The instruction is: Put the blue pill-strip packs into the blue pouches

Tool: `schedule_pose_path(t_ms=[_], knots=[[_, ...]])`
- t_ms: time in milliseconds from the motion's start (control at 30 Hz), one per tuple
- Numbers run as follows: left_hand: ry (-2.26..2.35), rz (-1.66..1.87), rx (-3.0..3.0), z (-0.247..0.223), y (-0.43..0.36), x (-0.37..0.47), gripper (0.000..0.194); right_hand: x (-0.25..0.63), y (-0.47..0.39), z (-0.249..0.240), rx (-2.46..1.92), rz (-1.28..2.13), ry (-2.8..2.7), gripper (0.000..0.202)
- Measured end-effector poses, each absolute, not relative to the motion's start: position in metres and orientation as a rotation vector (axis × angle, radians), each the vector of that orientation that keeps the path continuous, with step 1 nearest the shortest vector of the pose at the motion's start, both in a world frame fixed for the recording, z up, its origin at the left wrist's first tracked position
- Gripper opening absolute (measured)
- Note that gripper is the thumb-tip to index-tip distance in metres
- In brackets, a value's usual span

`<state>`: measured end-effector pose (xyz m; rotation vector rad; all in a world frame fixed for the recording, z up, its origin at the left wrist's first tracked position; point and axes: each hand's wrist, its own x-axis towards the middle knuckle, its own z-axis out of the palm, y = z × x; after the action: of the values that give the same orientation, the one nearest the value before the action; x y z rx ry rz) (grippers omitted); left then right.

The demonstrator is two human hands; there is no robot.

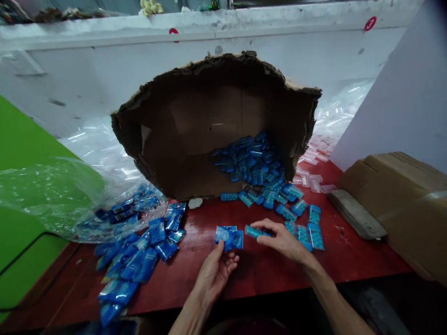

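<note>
Between thumb and fingers, my left hand [217, 270] pinches a small blue printed packet [230, 237] just above the red table. To its right, my right hand [281, 239] grips a small clear tube filled with blue beads [254, 231], its left end pointing at the packet. A narrow gap separates tube and packet. Close to the right hand lie several similar blue-capped tubes [315, 235]. On the left is a heap of blue packets [139, 260].
A torn-open cardboard box [188, 167] lies facing me, with many blue tubes [258, 163] spilling from it. Clear plastic bags [70, 200] sit at left. At right are clear empty tubes [314, 181], a worn grey block [356, 216] and a brown carton [401, 209] on the red table [265, 279].
</note>
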<state>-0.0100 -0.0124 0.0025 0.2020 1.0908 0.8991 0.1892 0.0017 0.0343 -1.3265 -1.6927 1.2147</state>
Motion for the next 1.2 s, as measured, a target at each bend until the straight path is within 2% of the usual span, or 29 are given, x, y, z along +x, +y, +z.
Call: schedule_pose_path(t_ms=[167,533,900,1000,1100,1200], knots=[[1.046,0.873,0.259,0.009,-0.012,-0.007,0.024,0.18,-0.006,0.043,-1.237,1.315,-1.75,0.027],[0.954,0.931,0.362,0.01,-0.014,-0.011,0.021,0.167,-0.016,0.048,-1.384,0.992,-1.919,0.028],[0.904,0.967,0.327,0.012,-0.02,-0.005,0.021,0.137,-0.028,0.027,-1.364,0.601,-1.949,0.03],[0.925,0.937,0.305,0.012,-0.02,-0.007,0.02,0.135,-0.025,0.03,-1.25,0.825,-1.826,0.031],[0.905,0.843,0.287,0.014,-0.019,-0.013,0.021,0.143,-0.02,0.026,-1.041,1.332,-1.528,0.034],[0.804,0.744,0.314,0.015,-0.019,-0.016,0.025,0.15,-0.014,0.013,-0.833,1.72,-1.236,0.057]])
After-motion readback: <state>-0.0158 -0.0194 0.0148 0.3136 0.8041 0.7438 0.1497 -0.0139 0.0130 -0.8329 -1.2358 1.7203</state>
